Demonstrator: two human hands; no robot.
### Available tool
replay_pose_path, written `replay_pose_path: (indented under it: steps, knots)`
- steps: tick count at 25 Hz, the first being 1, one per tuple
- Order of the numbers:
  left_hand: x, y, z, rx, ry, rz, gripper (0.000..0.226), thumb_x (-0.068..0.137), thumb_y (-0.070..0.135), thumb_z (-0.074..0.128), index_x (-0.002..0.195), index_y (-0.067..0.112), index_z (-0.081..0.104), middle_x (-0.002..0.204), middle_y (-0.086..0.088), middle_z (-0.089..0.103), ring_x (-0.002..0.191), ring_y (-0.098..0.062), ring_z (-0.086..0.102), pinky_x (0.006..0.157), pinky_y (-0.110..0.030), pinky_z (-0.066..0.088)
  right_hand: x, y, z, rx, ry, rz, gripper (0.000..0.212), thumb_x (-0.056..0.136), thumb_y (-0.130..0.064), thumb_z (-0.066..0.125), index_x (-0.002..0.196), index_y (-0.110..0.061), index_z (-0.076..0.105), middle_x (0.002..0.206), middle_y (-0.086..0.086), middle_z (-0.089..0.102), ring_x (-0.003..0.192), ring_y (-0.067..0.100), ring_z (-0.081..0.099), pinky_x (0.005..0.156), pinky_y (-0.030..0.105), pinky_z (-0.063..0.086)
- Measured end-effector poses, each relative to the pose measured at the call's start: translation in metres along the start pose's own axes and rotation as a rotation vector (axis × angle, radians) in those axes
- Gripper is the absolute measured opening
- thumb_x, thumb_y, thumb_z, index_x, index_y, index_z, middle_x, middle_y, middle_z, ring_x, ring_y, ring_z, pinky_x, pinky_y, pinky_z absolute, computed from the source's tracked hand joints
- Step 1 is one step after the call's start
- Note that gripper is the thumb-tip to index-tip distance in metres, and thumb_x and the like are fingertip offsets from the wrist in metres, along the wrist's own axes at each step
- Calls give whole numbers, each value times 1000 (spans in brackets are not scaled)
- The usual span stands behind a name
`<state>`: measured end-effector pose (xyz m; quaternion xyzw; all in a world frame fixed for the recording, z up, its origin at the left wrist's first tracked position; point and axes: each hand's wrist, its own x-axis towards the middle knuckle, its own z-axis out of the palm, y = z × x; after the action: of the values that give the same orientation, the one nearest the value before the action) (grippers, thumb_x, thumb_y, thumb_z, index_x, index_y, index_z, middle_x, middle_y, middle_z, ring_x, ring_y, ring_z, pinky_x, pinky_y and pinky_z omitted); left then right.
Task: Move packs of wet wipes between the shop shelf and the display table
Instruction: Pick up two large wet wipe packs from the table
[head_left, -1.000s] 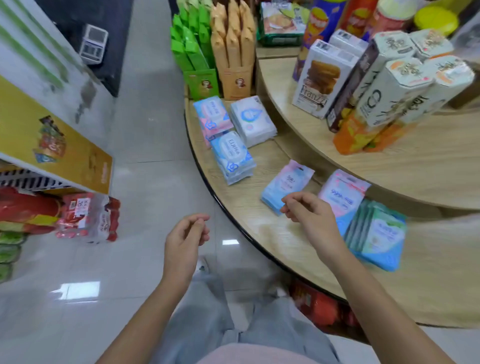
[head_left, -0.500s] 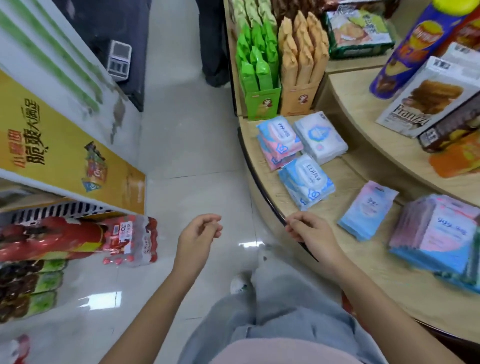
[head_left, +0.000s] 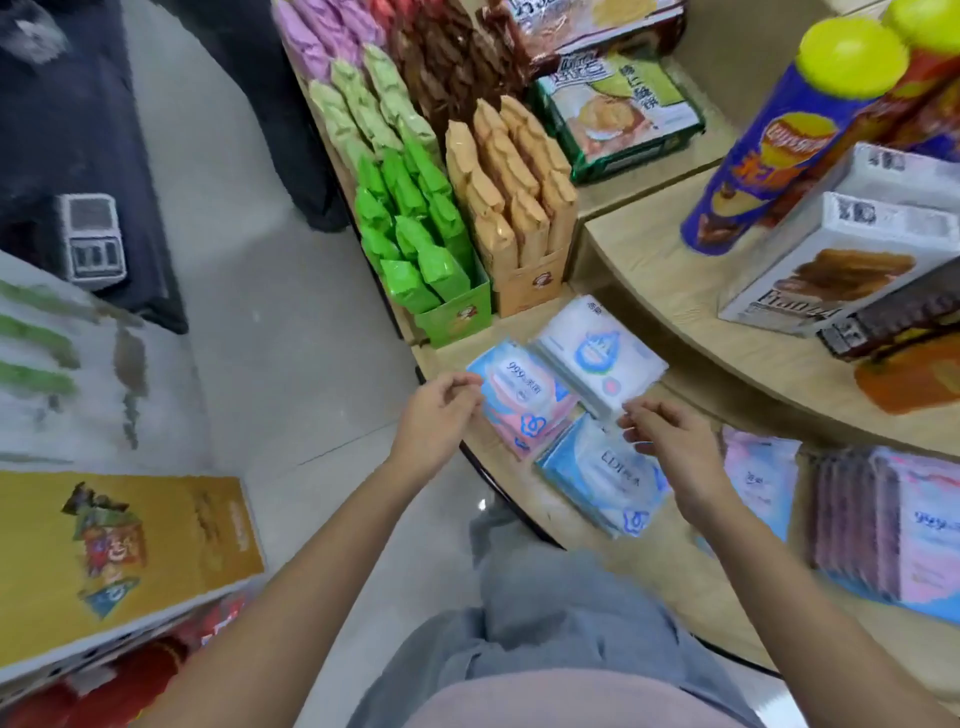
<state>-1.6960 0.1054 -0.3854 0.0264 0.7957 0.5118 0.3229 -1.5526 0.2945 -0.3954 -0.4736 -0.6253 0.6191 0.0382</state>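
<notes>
Display table (head_left: 691, 582): curved wooden lower tier; the wet wipes lie flat near its front edge, so a lift should go straight up and toward the body.
Green snack box (head_left: 415, 249): stands just behind the wipes. Don't push packs backwards into it.
Blue wipes pack (head_left: 602, 478): nearest the person, partly under the right wrist, not held.
White wipes pack (head_left: 597, 353): touches the pink stack's right side; its near corner is by the right fingertips.
Pink 999 wipes pack (head_left: 524, 395): top of a small stack and probably the one to take. Grip it by both short edges so that the soft film does not sag and the pack below stays put.
Right hand (head_left: 675, 441): fingers loosely curled, holding nothing.
Left hand (head_left: 434, 415): fingertips curled at the pink pack's left edge. I cannot tell whether they have pinched it.
</notes>
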Motion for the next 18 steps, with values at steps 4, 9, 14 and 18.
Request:
replay_pose_path:
  steps: [4, 9, 14, 18]
  knots:
    - [89, 40, 24, 253, -108, 94, 14, 91, 15, 55, 101, 13, 66, 87, 0, 64, 86, -16, 58, 71, -21, 39, 56, -15, -2, -60, 208, 74, 16, 88, -7, 55, 76, -17, 61, 72, -3, 57, 63, 12, 50, 59, 24, 38]
    - [167, 45, 89, 691, -406, 34, 64, 83, 52, 61, 128, 8, 52, 121, -10, 59, 116, -29, 55, 87, -29, 41, 114, 45, -15, -107, 348, 362, 22, 72, -37, 57, 76, -16, 59, 68, 8, 58, 64, 24, 53, 59, 28, 41]
    - [190, 24, 127, 768, -491, -14, 136, 22, 85, 68, 134, 11, 43, 136, -6, 51, 121, -24, 52, 103, -37, 43, 96, 55, -17, 58, 426, 528, 16, 70, -24, 60, 80, -12, 61, 68, 8, 61, 56, 21, 51, 54, 28, 40]
    - [204, 27, 128, 871, -431, 60, 97, 50, 62, 83, 126, 10, 50, 127, -9, 58, 113, -27, 58, 94, -33, 47, 93, 40, -8, 161, 380, 487, 9, 85, -17, 58, 77, -14, 59, 72, 7, 60, 60, 17, 51, 56, 25, 37]
